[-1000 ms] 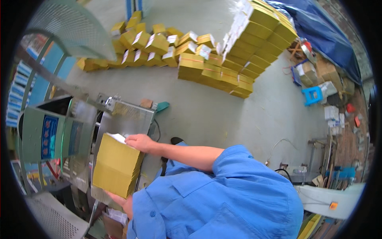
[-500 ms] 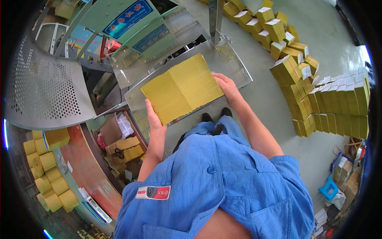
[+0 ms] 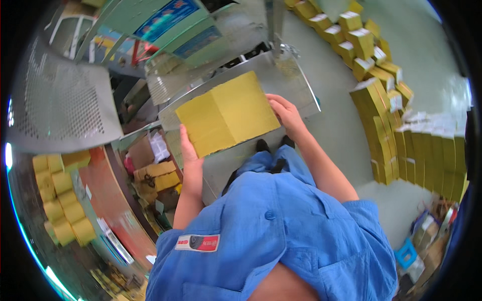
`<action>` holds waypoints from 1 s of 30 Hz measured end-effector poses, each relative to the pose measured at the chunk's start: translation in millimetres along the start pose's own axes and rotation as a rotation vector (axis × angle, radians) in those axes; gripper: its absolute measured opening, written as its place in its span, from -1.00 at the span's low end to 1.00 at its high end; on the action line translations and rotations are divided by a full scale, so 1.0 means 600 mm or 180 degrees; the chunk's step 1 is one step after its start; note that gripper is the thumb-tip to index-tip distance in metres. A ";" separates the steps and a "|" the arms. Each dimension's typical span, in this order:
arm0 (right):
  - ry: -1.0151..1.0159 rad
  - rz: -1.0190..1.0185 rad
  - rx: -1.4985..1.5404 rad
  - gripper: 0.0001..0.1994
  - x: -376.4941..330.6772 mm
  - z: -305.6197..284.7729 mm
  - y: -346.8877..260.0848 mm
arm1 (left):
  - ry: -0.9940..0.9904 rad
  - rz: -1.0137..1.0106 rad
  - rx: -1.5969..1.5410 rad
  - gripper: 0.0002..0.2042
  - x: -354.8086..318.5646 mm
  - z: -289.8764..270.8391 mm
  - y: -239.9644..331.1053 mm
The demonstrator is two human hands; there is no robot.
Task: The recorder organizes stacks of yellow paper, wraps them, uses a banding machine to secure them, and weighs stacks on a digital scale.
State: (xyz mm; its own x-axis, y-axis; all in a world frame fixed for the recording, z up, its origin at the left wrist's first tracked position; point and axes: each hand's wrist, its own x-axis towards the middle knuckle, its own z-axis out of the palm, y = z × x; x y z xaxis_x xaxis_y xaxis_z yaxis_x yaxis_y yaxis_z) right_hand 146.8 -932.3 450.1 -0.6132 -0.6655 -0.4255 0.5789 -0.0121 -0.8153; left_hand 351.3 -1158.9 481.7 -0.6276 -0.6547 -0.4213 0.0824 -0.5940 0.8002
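Observation:
Between my two hands is a rectangle of yellow paper (image 3: 228, 113) with a crease across its middle and slightly rough edges. My left hand (image 3: 189, 146) grips its near left corner, the thumb lying up along the side and the other fingers hidden underneath. At the right edge, my right hand (image 3: 284, 114) is closed on the paper, its fingertips partly out of sight. Whether this is one sheet or a thin stack, I cannot tell. Beneath and beyond it lies the metal table (image 3: 297, 83) of a green machine (image 3: 150, 17).
Bundled yellow paper stacks (image 3: 379, 120) stand on the floor at the right. A perforated metal guard (image 3: 65, 100) curves at the left. Below it are a reddish board (image 3: 113, 195), yellow rolls (image 3: 63, 205) and an open box of scraps (image 3: 155, 175). A blue stool (image 3: 405, 253) sits lower right.
The surroundings have shifted and blurred a little as my head turned. Both hands keep their hold on the paper, which has tilted slightly, its right side a bit lower in view.

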 end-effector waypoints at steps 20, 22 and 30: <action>0.0055 -0.0390 -0.0290 -0.56 0.005 0.013 -0.024 | 0.0066 -0.0037 -0.0073 -0.45 0.004 0.002 -0.005; 0.0034 -0.0523 -0.0287 -0.51 -0.011 0.028 -0.028 | -0.0006 -0.0287 -0.0460 -0.46 0.004 -0.005 -0.007; 0.0352 -0.0197 0.0338 -0.51 -0.019 0.075 -0.037 | -0.0026 -0.0198 -0.0368 -0.40 0.002 0.003 -0.024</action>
State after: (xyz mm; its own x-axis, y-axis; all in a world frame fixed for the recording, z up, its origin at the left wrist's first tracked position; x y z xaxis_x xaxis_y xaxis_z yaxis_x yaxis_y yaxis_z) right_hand 164.7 -958.0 490.8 -0.7015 -0.5749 -0.4211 0.5880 -0.1333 -0.7978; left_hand 347.7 -1150.1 470.5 -0.6406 -0.6113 -0.4647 0.1314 -0.6835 0.7180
